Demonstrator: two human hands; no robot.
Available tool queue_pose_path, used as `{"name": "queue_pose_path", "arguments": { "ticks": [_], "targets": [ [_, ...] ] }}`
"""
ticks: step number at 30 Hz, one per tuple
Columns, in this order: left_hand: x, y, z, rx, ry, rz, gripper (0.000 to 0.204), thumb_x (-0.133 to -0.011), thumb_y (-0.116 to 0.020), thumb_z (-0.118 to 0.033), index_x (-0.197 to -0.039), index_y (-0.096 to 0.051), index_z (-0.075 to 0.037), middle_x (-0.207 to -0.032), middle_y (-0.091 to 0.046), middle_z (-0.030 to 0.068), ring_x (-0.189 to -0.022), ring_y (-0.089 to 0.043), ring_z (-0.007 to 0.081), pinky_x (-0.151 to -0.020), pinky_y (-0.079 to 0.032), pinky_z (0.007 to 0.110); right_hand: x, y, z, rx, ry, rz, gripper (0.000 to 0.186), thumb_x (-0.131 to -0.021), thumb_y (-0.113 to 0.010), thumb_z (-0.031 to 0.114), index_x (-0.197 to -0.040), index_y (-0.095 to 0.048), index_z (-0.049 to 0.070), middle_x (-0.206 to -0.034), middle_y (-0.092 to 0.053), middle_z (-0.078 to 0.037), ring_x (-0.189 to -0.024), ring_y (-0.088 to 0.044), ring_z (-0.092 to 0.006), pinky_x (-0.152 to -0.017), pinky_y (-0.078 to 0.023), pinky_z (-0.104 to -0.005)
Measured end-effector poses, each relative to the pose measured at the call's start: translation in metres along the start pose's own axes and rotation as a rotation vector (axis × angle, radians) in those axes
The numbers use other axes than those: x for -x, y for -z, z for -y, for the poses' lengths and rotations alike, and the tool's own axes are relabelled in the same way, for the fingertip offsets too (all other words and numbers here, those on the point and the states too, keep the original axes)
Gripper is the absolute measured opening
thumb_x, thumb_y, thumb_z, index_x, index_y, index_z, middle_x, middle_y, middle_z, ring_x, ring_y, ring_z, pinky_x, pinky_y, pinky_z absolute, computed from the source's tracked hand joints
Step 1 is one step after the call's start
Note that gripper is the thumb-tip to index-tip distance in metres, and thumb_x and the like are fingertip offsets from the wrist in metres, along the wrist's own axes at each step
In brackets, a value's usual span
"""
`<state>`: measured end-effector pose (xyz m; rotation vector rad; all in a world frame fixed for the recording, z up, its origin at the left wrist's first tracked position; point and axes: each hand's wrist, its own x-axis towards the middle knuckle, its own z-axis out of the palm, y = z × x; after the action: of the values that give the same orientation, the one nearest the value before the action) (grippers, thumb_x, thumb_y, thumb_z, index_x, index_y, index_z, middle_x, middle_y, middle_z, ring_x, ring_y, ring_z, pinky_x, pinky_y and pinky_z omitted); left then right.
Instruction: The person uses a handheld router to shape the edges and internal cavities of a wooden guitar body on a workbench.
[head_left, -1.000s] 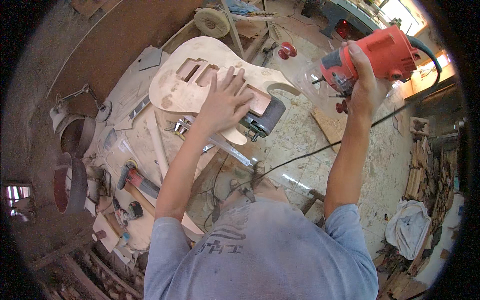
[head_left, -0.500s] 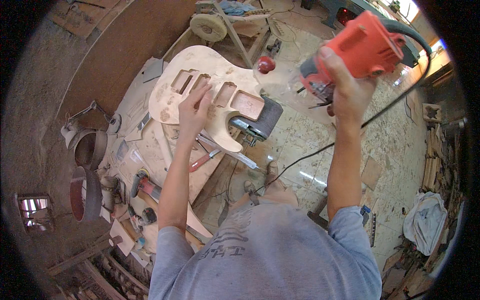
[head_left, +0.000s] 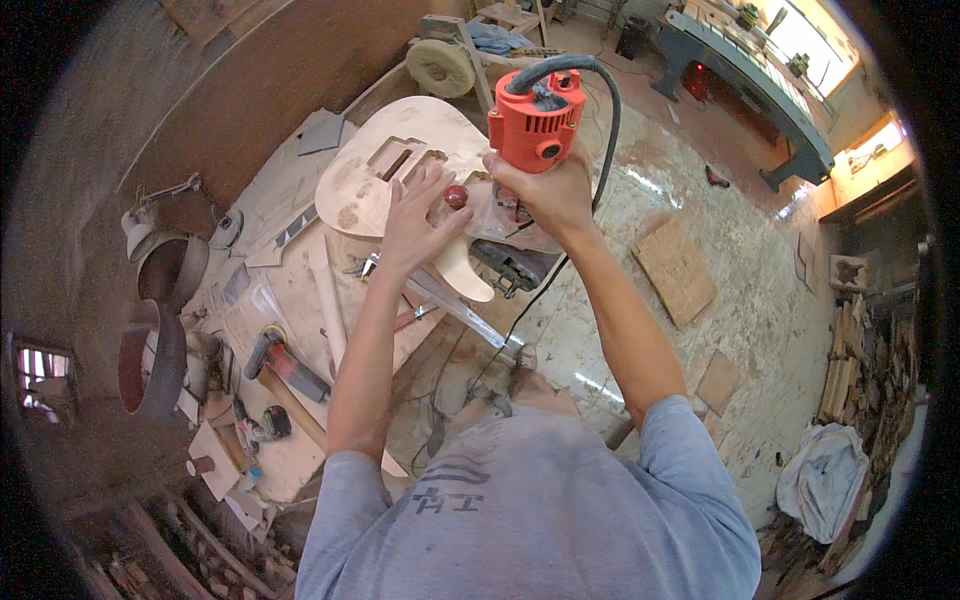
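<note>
On the dusty workbench (head_left: 290, 290), the left hand (head_left: 415, 215) presses open-fingered on the pale unfinished wooden guitar body (head_left: 400, 170), steadying it. The right hand (head_left: 545, 190) is wrapped around the orange corded trim router (head_left: 535, 120), holding it upright over the body's edge.

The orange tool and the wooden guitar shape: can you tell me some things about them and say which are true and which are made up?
1. The right hand grips the orange power tool. True.
2. The left hand lies flat on the floor. False: it rests with spread fingers on the wooden guitar body.
3. The guitar body has cut-out pockets in it. True.
4. The guitar body is painted blue. False: it is bare pale wood.
5. A black cord loops out of the top of the tool. True.
6. The tool lies on the workbench with no hand on it. False: the right hand holds it over the guitar body.
</note>
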<state>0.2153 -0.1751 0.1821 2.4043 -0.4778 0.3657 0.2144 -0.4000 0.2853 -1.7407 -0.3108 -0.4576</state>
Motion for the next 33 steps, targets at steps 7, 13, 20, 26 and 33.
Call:
{"name": "queue_pose_path", "arguments": {
  "ticks": [7,13,20,26,33],
  "targets": [
    [0.0,-0.011,0.004,-0.064,0.003,-0.081,0.046,-0.094,-0.071,-0.043,-0.132,-0.075,-0.016,-0.15,-0.062,0.0098,-0.15,-0.045,0.0356,-0.128,-0.018,0.06,-0.006,-0.003,-0.008,0.169,0.102,-0.006,0.047,-0.074,-0.092,0.024,-0.109,-0.07,0.004,-0.099,-0.075,-0.006,-0.087,-0.072,-0.0182,-0.078,-0.058,-0.0355],
    [-0.002,-0.014,0.0,-0.123,0.009,-0.114,0.037,-0.097,-0.069,-0.037,-0.127,-0.077,-0.018,-0.144,-0.067,0.0079,-0.146,-0.05,0.0341,-0.127,-0.024,0.055,-0.006,-0.008,-0.029,0.099,0.093,-0.055,0.046,-0.074,-0.091,0.023,-0.109,-0.07,0.004,-0.099,-0.075,-0.006,-0.085,-0.072,-0.0175,-0.078,-0.058,-0.0345],
    [-0.004,-0.008,-0.011,-0.023,0.062,-0.153,0.039,-0.095,-0.071,-0.034,-0.126,-0.076,-0.011,-0.14,-0.069,0.0111,-0.142,-0.054,0.0331,-0.122,-0.034,0.05,-0.01,-0.011,-0.026,0.111,0.128,-0.038,0.043,-0.075,-0.091,0.023,-0.108,-0.071,0.004,-0.098,-0.076,-0.006,-0.086,-0.073,-0.017,-0.078,-0.058,-0.0347],
    [-0.006,-0.013,0.005,-0.054,0.02,-0.151,0.038,-0.095,-0.071,-0.034,-0.125,-0.077,-0.013,-0.139,-0.069,0.0113,-0.142,-0.053,0.0334,-0.121,-0.035,0.049,-0.008,-0.013,-0.019,0.226,0.15,-0.053,0.042,-0.075,-0.09,0.027,-0.105,-0.071,0.004,-0.098,-0.077,-0.007,-0.086,-0.073,-0.0199,-0.079,-0.058,-0.0364],
    [-0.004,-0.009,0.003,-0.131,0.0,-0.071,0.037,-0.097,-0.07,-0.037,-0.13,-0.076,-0.021,-0.149,-0.064,0.0058,-0.147,-0.049,0.033,-0.123,-0.034,0.047,0.007,-0.012,0.0,0.237,0.039,-0.101,0.041,-0.076,-0.09,0.029,-0.103,-0.072,0.003,-0.096,-0.076,-0.008,-0.085,-0.073,-0.021,-0.078,-0.057,-0.0371]
  ]
}}
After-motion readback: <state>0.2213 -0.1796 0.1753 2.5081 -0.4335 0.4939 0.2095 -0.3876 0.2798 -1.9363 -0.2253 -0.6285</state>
